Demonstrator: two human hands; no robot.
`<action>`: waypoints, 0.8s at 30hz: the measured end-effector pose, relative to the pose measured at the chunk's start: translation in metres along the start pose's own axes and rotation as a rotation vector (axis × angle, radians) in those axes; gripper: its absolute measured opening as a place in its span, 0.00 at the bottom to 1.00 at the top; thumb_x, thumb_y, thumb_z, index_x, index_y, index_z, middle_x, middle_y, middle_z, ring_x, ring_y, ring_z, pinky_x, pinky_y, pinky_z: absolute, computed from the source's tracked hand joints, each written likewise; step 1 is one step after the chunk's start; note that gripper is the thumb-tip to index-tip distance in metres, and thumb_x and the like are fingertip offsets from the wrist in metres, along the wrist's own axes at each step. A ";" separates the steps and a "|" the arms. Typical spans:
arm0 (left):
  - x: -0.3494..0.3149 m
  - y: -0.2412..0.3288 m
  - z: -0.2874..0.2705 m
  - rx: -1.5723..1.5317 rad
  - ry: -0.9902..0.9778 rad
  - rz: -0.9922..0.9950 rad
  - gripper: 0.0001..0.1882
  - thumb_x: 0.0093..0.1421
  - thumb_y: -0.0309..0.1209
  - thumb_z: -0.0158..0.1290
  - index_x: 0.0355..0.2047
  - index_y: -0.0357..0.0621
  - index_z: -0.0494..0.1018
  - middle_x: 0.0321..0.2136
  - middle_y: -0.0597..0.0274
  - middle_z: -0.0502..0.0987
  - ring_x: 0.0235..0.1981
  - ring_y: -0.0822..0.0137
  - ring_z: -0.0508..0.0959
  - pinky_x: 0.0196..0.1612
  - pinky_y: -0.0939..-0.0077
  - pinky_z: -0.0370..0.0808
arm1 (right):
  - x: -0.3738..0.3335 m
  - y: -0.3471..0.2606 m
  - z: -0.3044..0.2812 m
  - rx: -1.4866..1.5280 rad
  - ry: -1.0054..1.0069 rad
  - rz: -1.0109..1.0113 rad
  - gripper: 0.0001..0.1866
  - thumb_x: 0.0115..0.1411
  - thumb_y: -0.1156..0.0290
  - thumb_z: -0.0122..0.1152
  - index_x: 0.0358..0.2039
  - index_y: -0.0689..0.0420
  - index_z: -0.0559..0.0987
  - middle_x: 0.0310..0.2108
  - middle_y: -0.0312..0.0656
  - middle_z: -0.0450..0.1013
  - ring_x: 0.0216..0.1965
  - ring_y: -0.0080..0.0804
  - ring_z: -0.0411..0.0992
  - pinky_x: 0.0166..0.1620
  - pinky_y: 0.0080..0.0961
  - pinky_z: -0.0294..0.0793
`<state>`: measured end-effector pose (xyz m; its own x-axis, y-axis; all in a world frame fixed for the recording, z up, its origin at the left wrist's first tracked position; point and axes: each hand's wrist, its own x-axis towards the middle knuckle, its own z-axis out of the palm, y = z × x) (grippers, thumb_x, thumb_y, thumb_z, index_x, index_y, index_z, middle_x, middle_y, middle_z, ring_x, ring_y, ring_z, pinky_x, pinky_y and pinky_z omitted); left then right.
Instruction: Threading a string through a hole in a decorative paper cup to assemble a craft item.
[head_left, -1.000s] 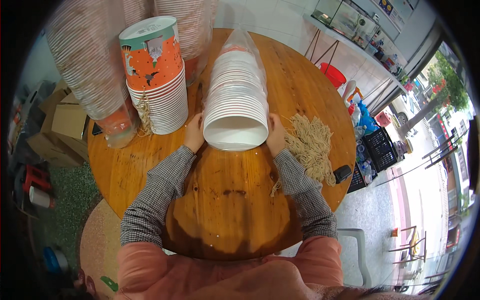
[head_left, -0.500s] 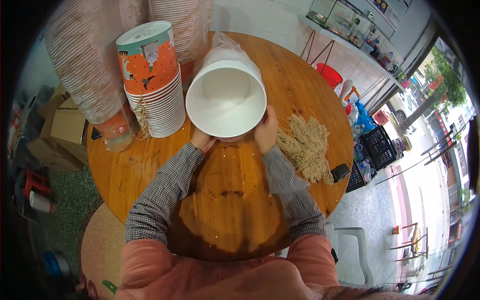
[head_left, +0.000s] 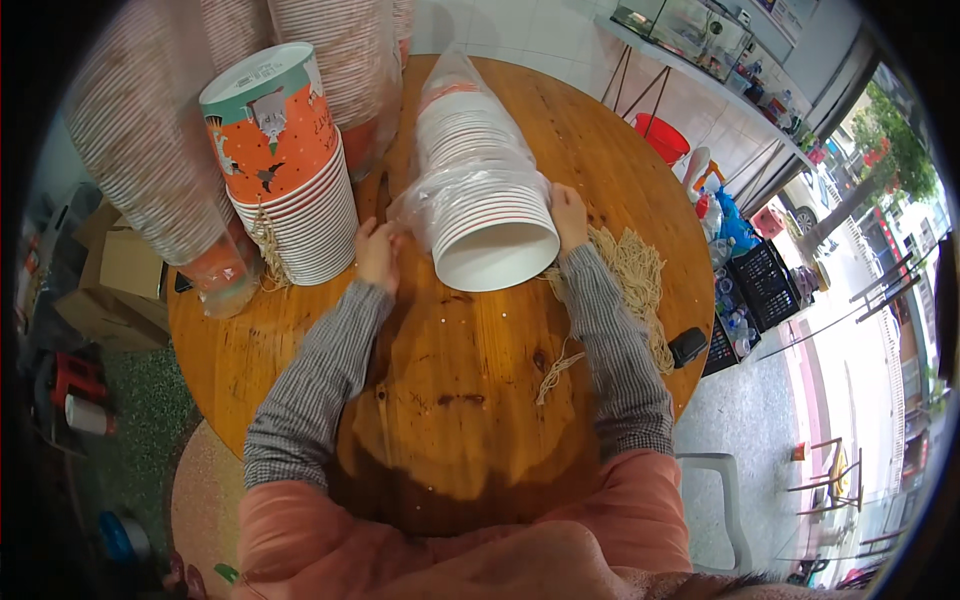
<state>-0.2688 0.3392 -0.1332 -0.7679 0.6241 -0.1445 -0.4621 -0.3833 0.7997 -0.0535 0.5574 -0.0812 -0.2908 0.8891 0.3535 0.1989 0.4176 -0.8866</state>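
Note:
A long stack of white paper buckets (head_left: 495, 222) lies on the wooden table, its mouth toward me and turned slightly right. A clear plastic bag (head_left: 455, 185) covers its far part and bunches around it short of the nearest rims. To its left, my left hand (head_left: 378, 256) is closed at the loose edge of the bag, fingers curled. On the right side, my right hand (head_left: 568, 217) pinches the bag's edge beside the rims. Part of a bundle of beige strings (head_left: 630, 270) lies under and beside my right forearm.
An orange and green printed bucket (head_left: 268, 125) tops an upturned stack at left, with strings hanging on it. Tall bagged bucket stacks (head_left: 140, 150) stand behind. A black object (head_left: 687, 346) sits at the right table edge (head_left: 705, 285). Crates (head_left: 765, 285) stand beyond it.
The bucket stack's raised mouth has come down and turned right. Both hands have moved from under its rim to its sides, and the bag now shows bunched around it. Loose strings appear by my right forearm.

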 end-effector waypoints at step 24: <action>0.091 0.018 0.087 -0.179 -0.532 -0.295 0.32 0.62 0.55 0.49 0.52 0.38 0.69 0.42 0.51 0.77 0.38 0.60 0.78 0.43 0.68 0.78 | -0.083 -0.044 -0.036 0.374 -0.689 -0.120 0.35 0.65 0.66 0.52 0.68 0.58 0.50 0.68 0.51 0.48 0.68 0.45 0.48 0.66 0.31 0.50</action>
<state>-0.3083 0.4484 -0.0808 -0.2922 0.9563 0.0025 -0.7228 -0.2226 0.6542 -0.0048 0.4714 -0.0608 -0.8286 0.4747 0.2967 -0.1622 0.3037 -0.9389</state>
